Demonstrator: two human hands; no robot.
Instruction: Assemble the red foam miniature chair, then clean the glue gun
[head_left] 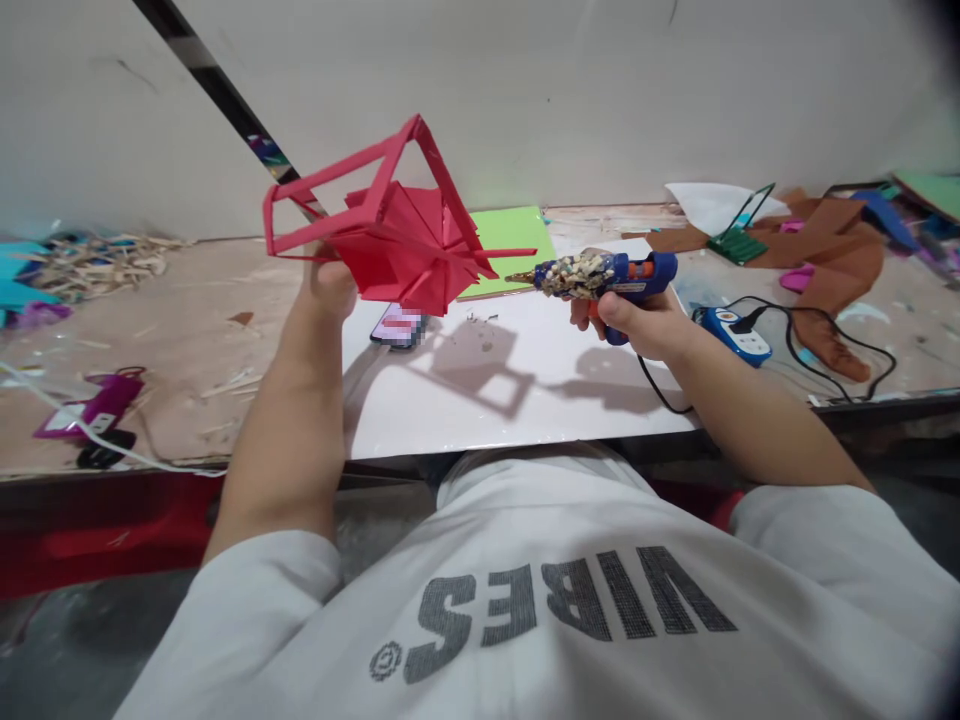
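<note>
Raised over the worktable, a red paper craft with a strip frame and folded, fan-like panels is held up by my left hand. The fingers of that hand are mostly hidden behind the red paper. My right hand is wrapped around a blue hot glue gun with an orange part. Lumpy dried glue coats its front, and the metal nozzle points left at the craft's edge, close to a thin red strip that sticks out. Whether the nozzle touches the paper I cannot tell.
Below lies a white board with small scraps, a phone and a green sheet. A blue power socket with black cord sits right, near brown paper pieces. Wood slivers and a purple device lie left.
</note>
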